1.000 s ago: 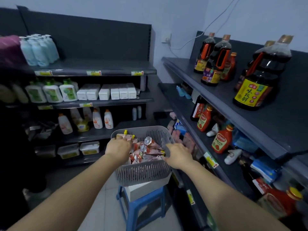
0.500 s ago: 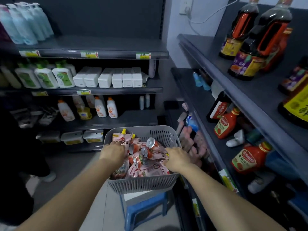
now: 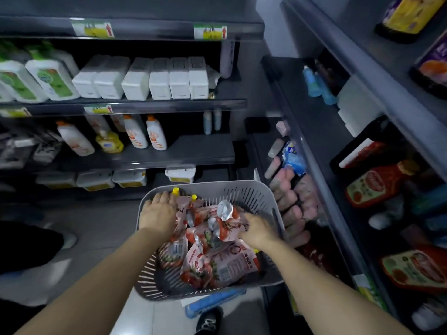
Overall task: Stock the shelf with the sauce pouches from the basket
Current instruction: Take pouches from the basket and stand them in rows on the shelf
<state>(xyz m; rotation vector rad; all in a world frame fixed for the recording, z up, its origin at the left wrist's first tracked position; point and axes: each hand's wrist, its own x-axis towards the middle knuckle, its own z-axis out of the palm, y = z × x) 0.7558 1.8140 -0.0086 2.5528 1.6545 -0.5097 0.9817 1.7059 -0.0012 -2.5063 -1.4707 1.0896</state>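
Hands (image 3: 158,215) (image 3: 257,229), apart, grasp pouches (image 3: 217,240) in our basket (image 3: 275,209); grips unclear, tangled spouts may drag neighbours out.

I am wearing the only camera on my head, and it is looking forward and steeply down over my two forearms, which are running in from the bottom corners. It is sitting close above the grey basket (image 3: 263,192), so the basket is filling the lower middle of the wide-angle frame, with my left hand (image 3: 158,213) and right hand (image 3: 257,228) meeting inside it. The lens is bending the edges: the shelving ahead (image 3: 154,102) is facing me at the upper left, and the shelf on my right (image 3: 321,131) is raking away along the right side. My shoe (image 3: 209,321) is showing at the very bottom. There is no second view sharing any of this.
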